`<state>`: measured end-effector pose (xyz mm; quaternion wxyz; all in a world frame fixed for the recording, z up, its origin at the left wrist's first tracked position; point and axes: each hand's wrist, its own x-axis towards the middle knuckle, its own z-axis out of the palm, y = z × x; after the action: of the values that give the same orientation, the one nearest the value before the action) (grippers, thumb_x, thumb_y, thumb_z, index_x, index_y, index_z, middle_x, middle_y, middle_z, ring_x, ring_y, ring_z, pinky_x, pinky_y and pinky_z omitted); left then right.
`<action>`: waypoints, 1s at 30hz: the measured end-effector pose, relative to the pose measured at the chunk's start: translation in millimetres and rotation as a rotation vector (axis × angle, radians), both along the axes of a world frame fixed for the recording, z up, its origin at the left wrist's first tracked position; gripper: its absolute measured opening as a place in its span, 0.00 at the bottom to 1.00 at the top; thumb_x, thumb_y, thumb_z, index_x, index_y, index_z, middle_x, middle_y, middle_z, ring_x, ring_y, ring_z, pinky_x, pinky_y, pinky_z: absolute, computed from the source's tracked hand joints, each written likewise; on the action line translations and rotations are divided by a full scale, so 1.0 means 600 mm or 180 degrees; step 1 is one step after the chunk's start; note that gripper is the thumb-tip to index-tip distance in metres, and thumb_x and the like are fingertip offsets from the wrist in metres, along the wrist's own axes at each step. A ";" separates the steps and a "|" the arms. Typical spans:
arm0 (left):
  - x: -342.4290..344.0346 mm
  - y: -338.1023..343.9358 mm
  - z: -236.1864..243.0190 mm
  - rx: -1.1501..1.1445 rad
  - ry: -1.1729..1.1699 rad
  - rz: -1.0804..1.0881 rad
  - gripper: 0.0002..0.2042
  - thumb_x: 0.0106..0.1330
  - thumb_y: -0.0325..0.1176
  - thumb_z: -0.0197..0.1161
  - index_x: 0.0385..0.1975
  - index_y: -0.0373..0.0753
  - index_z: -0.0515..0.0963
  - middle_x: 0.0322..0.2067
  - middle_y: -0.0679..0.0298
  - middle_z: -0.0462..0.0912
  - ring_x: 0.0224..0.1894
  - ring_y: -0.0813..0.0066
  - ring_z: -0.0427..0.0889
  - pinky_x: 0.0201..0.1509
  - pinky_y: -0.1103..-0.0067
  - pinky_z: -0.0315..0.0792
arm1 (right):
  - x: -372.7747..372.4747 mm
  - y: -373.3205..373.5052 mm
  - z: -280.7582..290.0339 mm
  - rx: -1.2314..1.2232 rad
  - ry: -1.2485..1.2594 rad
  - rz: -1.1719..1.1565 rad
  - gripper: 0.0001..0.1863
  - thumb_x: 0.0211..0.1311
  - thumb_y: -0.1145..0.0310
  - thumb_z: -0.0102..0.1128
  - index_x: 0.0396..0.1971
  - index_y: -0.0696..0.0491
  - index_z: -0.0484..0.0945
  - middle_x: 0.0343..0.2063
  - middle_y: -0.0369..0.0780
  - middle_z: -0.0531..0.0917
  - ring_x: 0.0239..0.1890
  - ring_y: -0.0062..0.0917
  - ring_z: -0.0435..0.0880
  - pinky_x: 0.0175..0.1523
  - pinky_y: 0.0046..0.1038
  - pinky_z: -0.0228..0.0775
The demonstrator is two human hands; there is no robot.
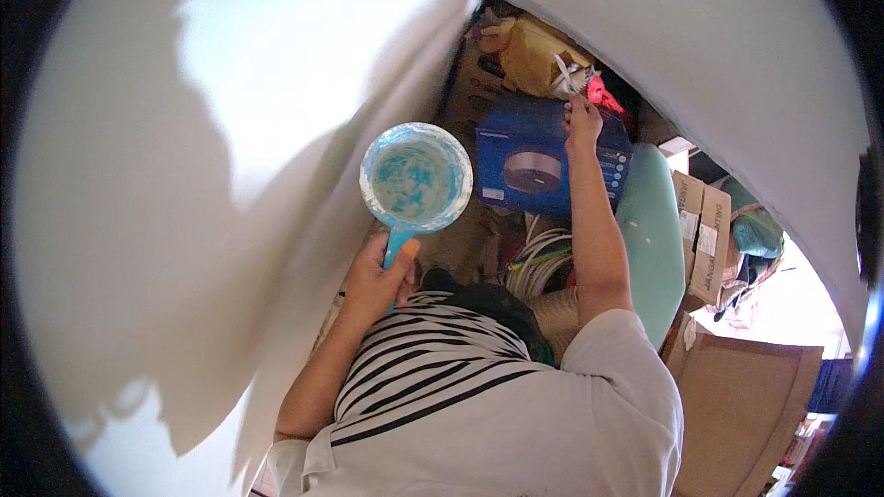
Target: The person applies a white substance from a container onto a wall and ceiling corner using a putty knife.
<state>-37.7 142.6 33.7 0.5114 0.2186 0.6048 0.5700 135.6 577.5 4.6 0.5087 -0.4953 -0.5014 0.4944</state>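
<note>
My left hand (376,278) is closed round the handle of a blue plastic dipper (416,177). The dipper's round bowl faces up, its rim and inside smeared with a whitish coating. At the far right of centre my right hand (582,121) reaches out above a blue cardboard box (520,161) with a round device pictured on it. Its fingers are pinched together beside a pale strip (563,74) and a bright pink item (602,94). Whether the fingers grip the strip or something smaller, I cannot make out.
Pale walls (304,64) meet in the corner ahead. A yellow bag (534,55) lies behind the box. Coiled cables (543,262) sit close to my body. To the right stand a light green panel (652,239), brown cartons (704,235) and a brown board (746,405).
</note>
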 end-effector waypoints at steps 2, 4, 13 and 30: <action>-0.003 -0.003 0.014 -0.0019 0.0104 -0.0083 0.13 0.70 0.41 0.58 0.39 0.36 0.73 0.19 0.67 0.75 0.12 0.82 0.70 0.14 0.83 0.63 | 0.006 -0.015 0.007 0.0059 0.0063 -0.0006 0.10 0.61 0.65 0.63 0.37 0.55 0.79 0.22 0.32 0.76 0.17 0.11 0.68 0.18 0.16 0.59; -0.007 -0.005 0.021 0.0012 0.0167 -0.0158 0.13 0.70 0.41 0.58 0.38 0.36 0.72 0.19 0.67 0.75 0.12 0.82 0.70 0.14 0.83 0.63 | 0.018 -0.023 0.013 0.0050 0.0064 -0.0085 0.11 0.61 0.64 0.63 0.39 0.55 0.79 0.22 0.32 0.77 0.17 0.11 0.69 0.17 0.15 0.59; -0.019 -0.014 0.037 0.0082 0.0189 -0.0394 0.12 0.71 0.39 0.57 0.33 0.35 0.70 0.19 0.67 0.75 0.13 0.81 0.71 0.15 0.82 0.62 | 0.077 -0.077 0.018 0.0145 -0.0137 -0.0288 0.09 0.62 0.64 0.62 0.37 0.54 0.79 0.21 0.31 0.76 0.17 0.11 0.69 0.17 0.16 0.59; -0.023 -0.028 0.048 0.0103 -0.0006 -0.0400 0.15 0.71 0.42 0.57 0.31 0.35 0.69 0.17 0.67 0.74 0.10 0.82 0.69 0.13 0.82 0.61 | 0.073 -0.143 0.012 -0.0026 -0.0160 -0.0221 0.10 0.62 0.66 0.61 0.38 0.56 0.79 0.21 0.32 0.76 0.16 0.11 0.69 0.16 0.16 0.57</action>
<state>-51.8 125.5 62.2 0.5432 0.2639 0.5801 0.5466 179.5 491.8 11.9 0.5107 -0.5268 -0.4945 0.4659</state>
